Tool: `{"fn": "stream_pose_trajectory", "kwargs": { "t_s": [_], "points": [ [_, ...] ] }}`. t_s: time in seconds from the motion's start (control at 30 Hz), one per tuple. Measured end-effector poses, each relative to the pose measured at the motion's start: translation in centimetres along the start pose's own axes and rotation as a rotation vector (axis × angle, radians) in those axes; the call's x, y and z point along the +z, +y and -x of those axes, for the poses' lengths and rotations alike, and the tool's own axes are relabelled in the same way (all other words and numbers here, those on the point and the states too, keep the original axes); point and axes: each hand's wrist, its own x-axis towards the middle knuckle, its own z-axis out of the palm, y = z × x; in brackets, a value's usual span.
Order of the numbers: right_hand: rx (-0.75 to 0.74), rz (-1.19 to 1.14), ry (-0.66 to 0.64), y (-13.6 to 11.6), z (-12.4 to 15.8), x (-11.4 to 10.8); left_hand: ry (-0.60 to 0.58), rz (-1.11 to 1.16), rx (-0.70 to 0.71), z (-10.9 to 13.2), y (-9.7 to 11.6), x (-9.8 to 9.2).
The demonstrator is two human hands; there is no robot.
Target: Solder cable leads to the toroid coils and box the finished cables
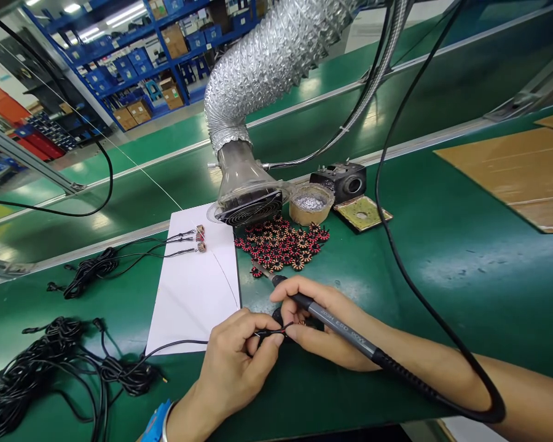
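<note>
I look across a glossy green table [419, 239], a metal rail [424, 141] edging its far side. Behind that I see more shiny green surfaces [313, 120], catching patches of light. At upper left stand blue shelves [180, 86], loaded with blue bins [141, 60] and cardboard boxes [174, 40]. Bright lamps [72, 8] shine there. Further left, a metal bar [27, 155] slants across my view.

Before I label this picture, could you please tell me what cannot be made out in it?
- Head view: wire ends of the held black cable, mostly covered by the right hand.
- Head view: metal duct, cut off by the top edge.
- Head view: any print on the shelf boxes, too small.
</note>
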Motion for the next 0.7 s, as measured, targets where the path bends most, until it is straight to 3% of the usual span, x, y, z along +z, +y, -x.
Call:
{"fn": "stream_pose_trajectory", "kwargs": {
  "t_s": [0.4, 0.7],
  "points": [
    [0.065, -0.131, -0.076, 0.21, 0.29, 0.12, 0.084, -0.012, 0.060, -0.01, -0.04, 0.25],
    [0.045, -0.153, -0.050, 0.65, 0.28, 0.23, 0.166, -0.068, 0.165, -0.03, -0.41, 0.71]
  ]
}}
